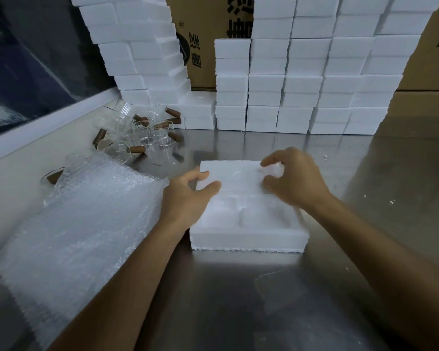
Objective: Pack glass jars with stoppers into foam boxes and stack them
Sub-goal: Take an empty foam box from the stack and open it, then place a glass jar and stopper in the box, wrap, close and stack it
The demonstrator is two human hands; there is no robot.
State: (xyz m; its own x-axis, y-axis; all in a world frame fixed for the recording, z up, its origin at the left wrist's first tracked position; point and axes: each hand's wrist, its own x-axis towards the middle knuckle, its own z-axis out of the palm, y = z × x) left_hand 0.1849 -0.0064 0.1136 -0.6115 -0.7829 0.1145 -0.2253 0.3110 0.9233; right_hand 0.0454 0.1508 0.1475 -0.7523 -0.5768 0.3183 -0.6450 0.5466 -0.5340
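An open white foam box (249, 231) with moulded recesses lies in the middle of the steel table. My left hand (188, 198) grips its left edge, thumb on top and fingers curled at the far left corner. Above the box's far right part, my right hand (294, 178) pinches a pale translucent bundle (271, 171) between thumb and fingers; it looks like a bubble-wrapped jar, but it is blurred. Loose glass jars (142, 140) and brown stoppers (136, 149) lie in a heap at the back left.
A thick stack of bubble wrap sheets (86, 224) lies left of the box, touching my left forearm. Stacked foam boxes (302, 92) line the back, and a leaning stack (142, 46) rises at the left. Cardboard cartons (203, 54) stand behind. Foam crumbs dot the table (238, 295).
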